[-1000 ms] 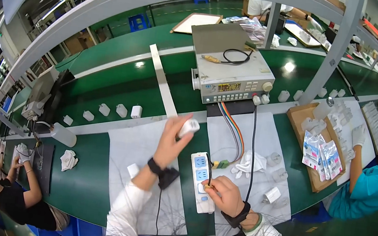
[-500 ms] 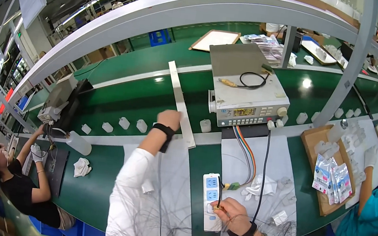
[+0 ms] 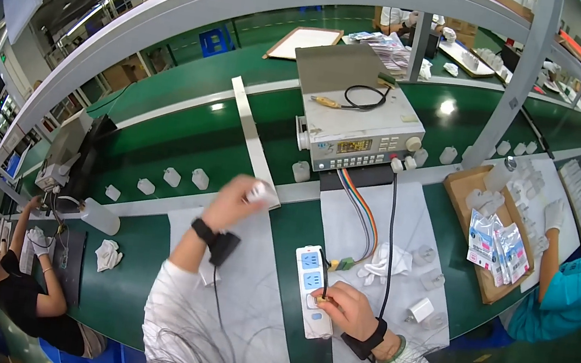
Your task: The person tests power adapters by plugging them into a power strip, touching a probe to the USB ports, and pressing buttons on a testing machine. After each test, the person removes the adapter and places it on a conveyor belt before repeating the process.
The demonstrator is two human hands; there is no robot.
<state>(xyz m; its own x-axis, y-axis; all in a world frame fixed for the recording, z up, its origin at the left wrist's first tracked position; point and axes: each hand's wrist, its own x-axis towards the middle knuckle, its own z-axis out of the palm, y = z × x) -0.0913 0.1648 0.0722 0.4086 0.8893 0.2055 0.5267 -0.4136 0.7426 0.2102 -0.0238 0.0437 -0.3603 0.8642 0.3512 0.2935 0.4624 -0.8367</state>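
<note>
A small white charger block (image 3: 257,192) sits in the fingers of my left hand (image 3: 227,206), closed on it above the near edge of the green belt. A black wrist strap with a dark box and cord is on that wrist. My right hand (image 3: 350,310) pinches a thin black cable's brass-coloured plug (image 3: 321,299) over the lower part of a white power strip (image 3: 313,289) with blue sockets. Beside the strip, a green connector (image 3: 346,264) ends a bundle of coloured wires. White charger blocks (image 3: 421,310) and a crumpled white cloth (image 3: 386,263) lie right of it.
A grey bench instrument (image 3: 363,143) stands behind the wires. Several white blocks (image 3: 171,177) line the belt (image 3: 161,148); a white bar (image 3: 255,143) crosses it. A cardboard tray (image 3: 495,284) holds packets at right. Co-workers sit at left and right; a shelf frame passes overhead.
My left hand has come back toward me from the belt and now shows a white charger block in its fingers. My right hand still pinches the plug by the strip. The view has shifted slightly.
</note>
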